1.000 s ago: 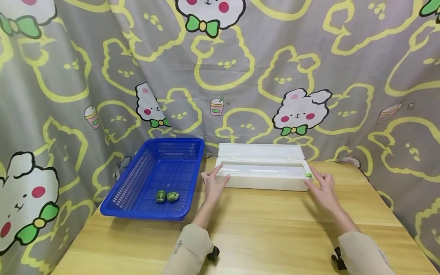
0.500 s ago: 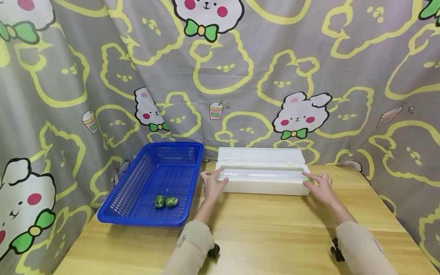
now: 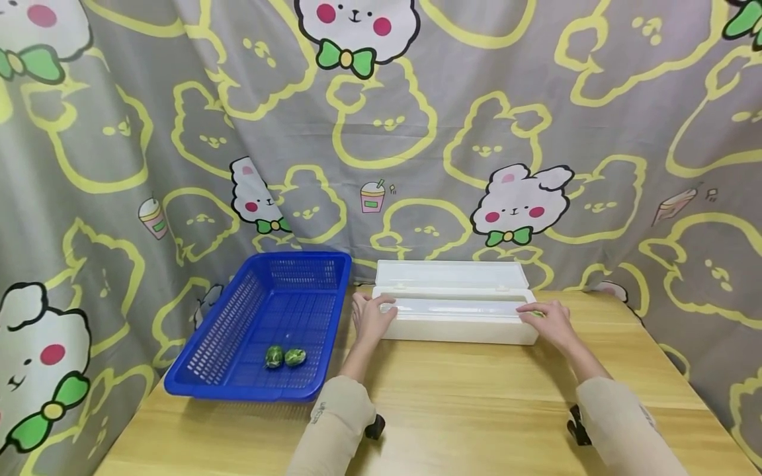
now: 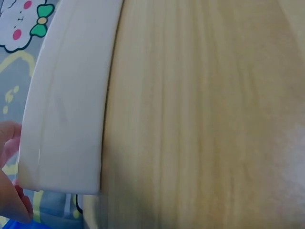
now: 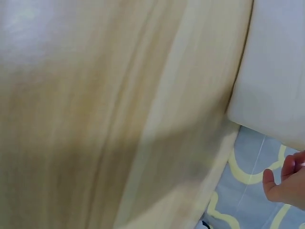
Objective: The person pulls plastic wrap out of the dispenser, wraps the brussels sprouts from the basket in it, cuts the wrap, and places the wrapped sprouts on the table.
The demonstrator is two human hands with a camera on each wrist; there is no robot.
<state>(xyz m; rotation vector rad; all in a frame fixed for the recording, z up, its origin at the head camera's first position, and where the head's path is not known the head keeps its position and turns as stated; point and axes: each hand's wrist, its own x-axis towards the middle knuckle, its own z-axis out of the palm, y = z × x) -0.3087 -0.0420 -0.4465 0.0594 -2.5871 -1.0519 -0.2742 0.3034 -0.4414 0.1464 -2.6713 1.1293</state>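
Note:
A long white cling film dispenser box (image 3: 458, 330) lies across the far part of the table, its lid (image 3: 452, 274) tipped up at the back. Along its opening runs a clear, shiny strip that looks like cling film (image 3: 455, 308). At the box's left end my left hand (image 3: 372, 320) pinches the film's edge between thumb and index finger. My right hand (image 3: 553, 322) pinches the opposite edge, partly covering a green tab (image 3: 538, 313). Both wrist views show the box's plain front wall (image 4: 66, 105) and some fingers (image 5: 271, 186); the film itself is out of sight there.
A blue plastic basket (image 3: 238, 390) stands on the left of the wooden table (image 3: 464, 410), with two green wrapped round items (image 3: 284, 357) inside. Behind the table hangs a grey patterned curtain (image 3: 405, 231), close to the raised lid.
The clear film has risen and come forward over the box's front edge, with both hands at its ends. My right hand has shifted inward. The basket has stayed put; the view tilted slightly.

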